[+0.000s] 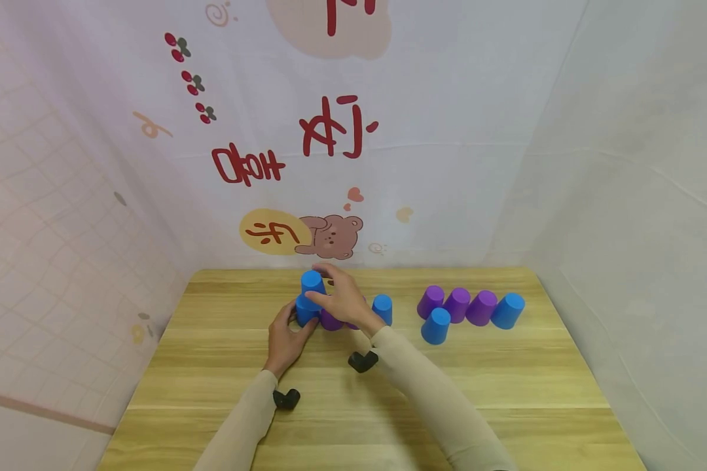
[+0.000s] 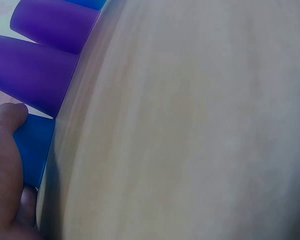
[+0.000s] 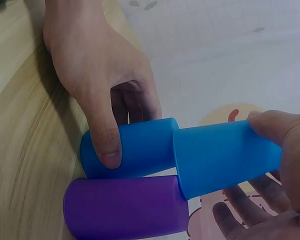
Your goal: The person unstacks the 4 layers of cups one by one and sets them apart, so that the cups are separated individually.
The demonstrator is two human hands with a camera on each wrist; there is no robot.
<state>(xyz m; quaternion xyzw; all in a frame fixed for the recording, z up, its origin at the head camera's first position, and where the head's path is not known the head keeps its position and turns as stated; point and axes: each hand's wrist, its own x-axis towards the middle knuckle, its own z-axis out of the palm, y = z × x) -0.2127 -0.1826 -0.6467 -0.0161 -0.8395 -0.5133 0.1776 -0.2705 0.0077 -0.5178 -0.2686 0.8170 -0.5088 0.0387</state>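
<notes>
In the head view, can notice plain blue on the upper cup [image 1: 311, 281] and the lower cup [image 1: 305, 314] toward 7 o'clock, also plain purple on the three-cup row [image 1: 457, 305] toward 4 o'clock. Can find yellowish-brown wood grain on the surface [image 1: 330, 432] at 6 o'clock, and red cherries [image 1: 192, 89] on the white backdrop [image 1: 459, 131] toward 10 o'clock.

In the head view's middle, the right hand [image 1: 344, 297] partly hides two purple cups [image 1: 332, 321]; the top edge cuts red lettering [image 1: 332, 18]. The left wrist view crops the left hand [image 2: 5, 172], lower left, and a blue cup [image 2: 91, 3], upper left.
</notes>
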